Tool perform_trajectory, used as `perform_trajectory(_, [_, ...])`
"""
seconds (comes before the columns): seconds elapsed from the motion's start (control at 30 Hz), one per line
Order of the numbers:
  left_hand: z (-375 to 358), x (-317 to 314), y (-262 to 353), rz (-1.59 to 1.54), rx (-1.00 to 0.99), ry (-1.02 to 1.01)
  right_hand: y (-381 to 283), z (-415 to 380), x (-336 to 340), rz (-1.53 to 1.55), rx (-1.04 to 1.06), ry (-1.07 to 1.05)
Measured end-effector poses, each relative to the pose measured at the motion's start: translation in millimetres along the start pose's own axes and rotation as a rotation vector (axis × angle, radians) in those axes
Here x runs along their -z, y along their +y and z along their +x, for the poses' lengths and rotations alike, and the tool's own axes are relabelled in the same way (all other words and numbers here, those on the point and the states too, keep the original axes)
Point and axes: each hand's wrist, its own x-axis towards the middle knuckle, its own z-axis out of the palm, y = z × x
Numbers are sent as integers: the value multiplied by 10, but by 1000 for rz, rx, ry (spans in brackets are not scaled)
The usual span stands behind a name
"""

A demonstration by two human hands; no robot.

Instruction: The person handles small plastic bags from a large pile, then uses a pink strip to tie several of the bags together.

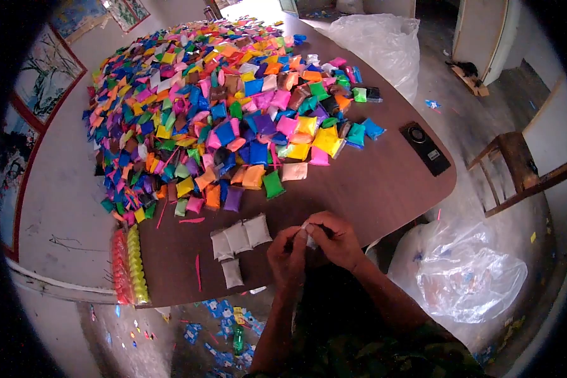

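Near the table's front edge, my left hand (286, 257) and my right hand (339, 240) meet, fingertips pinched together on a small white packet (311, 242). Most of that packet is hidden behind the fingers. Just left of my hands lie several white packets (237, 238) side by side, with one more white packet (232, 273) below them. Beyond my hands spreads a large heap of small coloured packets (233, 120). A green packet (273, 184) and a pale peach packet (295, 171) lie at its near edge.
Red and yellow plastic strips (134, 264) stand at the table's left corner; pink plastic pieces (198, 272) lie nearby. A black device (426, 148) rests at the table's right. Clear plastic bags (472, 271), a wooden chair (516, 167) and scattered blue wrappers (223, 315) are on the floor.
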Motion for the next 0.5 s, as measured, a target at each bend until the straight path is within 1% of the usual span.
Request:
perform_trajectory(0.07, [-1, -1, 29, -27, 8, -15, 9, 7, 8, -14, 28, -2])
perform_trajectory(0.17, [-4, -23, 42, 6, 42, -2, 56, -5, -9, 54, 32, 30])
perform_trajectory(0.27, [14, 26, -59, 93, -41, -37, -54, 12, 2, -22, 66, 26])
perform_trajectory(0.37, [25, 40, -134, 78, -92, -6, -35, 7, 27, -79, 3, -26])
perform_trajectory(0.5, [21, 41, -38, 10, -96, -13, 12, -4, 19, -70, -61, -22])
